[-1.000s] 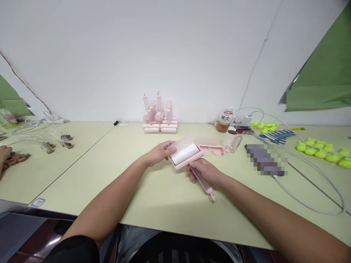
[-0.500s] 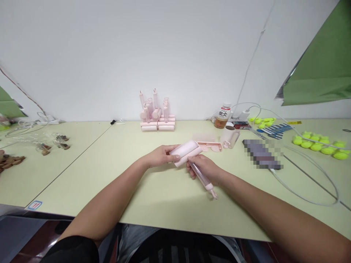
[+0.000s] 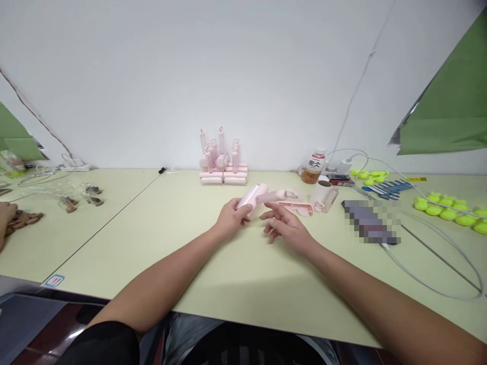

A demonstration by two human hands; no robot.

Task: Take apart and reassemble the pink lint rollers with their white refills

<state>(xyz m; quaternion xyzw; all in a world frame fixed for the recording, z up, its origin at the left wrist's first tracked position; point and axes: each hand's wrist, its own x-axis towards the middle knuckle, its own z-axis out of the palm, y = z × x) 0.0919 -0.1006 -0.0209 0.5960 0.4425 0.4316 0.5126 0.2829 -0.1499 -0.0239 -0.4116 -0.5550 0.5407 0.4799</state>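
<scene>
My left hand (image 3: 231, 218) grips a pink lint roller (image 3: 253, 196) by its closed cover, holding it above the pale green table (image 3: 236, 274); the handle (image 3: 277, 195) points right. My right hand (image 3: 283, 227) hovers just below and right of the roller, fingers loosely spread, holding nothing.
A stack of pink lint rollers (image 3: 222, 161) stands at the back wall. Pink roller parts (image 3: 294, 207), a cup (image 3: 322, 195) and a drink bottle (image 3: 314, 166) lie to the right, with cables (image 3: 433, 268) and yellow-green pieces (image 3: 445, 208). Small glass bottles (image 3: 78, 197) and another person's hand (image 3: 5, 213) are at left.
The cover closed over the white roll. My right hand let go of the handle and opened. My left hand turned the roller so the handle swung up and to the right.
</scene>
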